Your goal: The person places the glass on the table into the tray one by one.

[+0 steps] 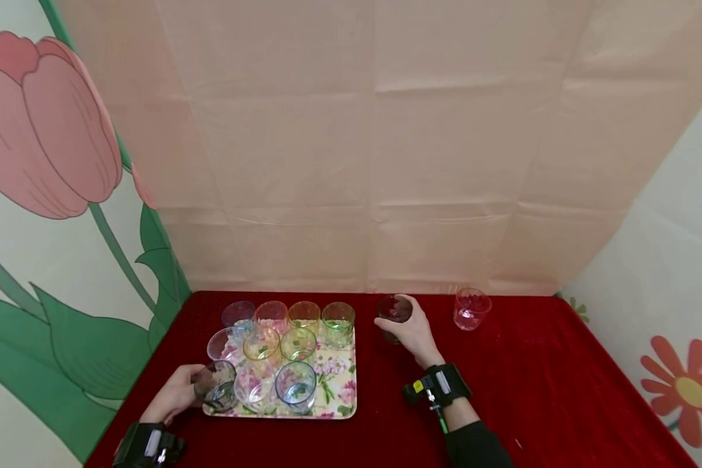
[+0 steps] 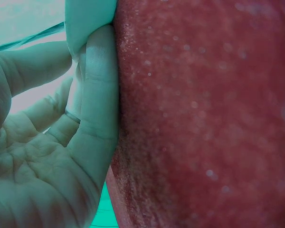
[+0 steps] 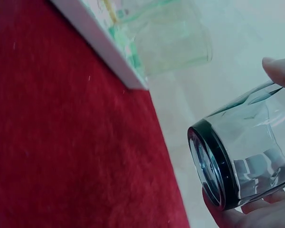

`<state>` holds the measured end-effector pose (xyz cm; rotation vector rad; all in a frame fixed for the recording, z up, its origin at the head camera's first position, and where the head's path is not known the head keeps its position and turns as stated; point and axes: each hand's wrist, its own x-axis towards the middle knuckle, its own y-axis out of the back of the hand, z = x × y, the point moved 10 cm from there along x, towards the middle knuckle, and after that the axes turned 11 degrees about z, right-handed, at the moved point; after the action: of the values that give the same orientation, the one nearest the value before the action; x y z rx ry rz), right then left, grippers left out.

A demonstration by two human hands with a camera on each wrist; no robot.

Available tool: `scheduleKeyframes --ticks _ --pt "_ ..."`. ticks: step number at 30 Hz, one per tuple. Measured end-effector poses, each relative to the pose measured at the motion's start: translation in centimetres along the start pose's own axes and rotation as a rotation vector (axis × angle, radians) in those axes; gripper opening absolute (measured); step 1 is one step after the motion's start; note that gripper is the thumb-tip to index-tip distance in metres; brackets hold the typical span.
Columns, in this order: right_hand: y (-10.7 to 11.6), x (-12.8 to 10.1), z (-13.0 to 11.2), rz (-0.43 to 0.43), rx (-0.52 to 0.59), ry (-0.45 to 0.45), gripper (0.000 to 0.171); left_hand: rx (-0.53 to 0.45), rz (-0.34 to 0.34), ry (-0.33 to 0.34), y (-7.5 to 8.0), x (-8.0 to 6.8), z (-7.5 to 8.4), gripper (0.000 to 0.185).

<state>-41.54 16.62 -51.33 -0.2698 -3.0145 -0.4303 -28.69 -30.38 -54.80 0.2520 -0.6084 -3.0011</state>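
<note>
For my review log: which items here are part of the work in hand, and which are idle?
In hand: grey glass held by left hand; dark glass held by right hand; floral tray.
Idle: clear glass; red cloth.

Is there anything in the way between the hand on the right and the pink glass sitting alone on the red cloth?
Nothing visible. The right hand grips a dark glass, and only bare red cloth lies between it and the lone pink glass. The tray of glasses lies on the hand's other side.
</note>
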Motion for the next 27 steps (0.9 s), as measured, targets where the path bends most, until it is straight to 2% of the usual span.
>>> scheduleKeyframes --ticks 10,19,23,27 --pt "-1.5 -2.3 -2.8 -0.048 0.105 0.08 0.078 0.042 0.006 0.005 0.2 0.1 0.0 0.024" --pt "-3.6 -4.1 -3.7 -0.118 0.164 0.049 0.074 0.005 -0.008 -0.011 0.0 -0.2 0.2 0.027" --pt "-4.5 -5.1 -4.7 -0.158 0.161 0.048 0.073 -0.002 -0.014 -0.013 0.0 -0.2 0.2 0.027" --pt "-5.2 -5.6 -4.7 -0.153 0.097 0.084 0.075 0.009 -0.005 -0.013 0.0 -0.2 0.2 0.027"
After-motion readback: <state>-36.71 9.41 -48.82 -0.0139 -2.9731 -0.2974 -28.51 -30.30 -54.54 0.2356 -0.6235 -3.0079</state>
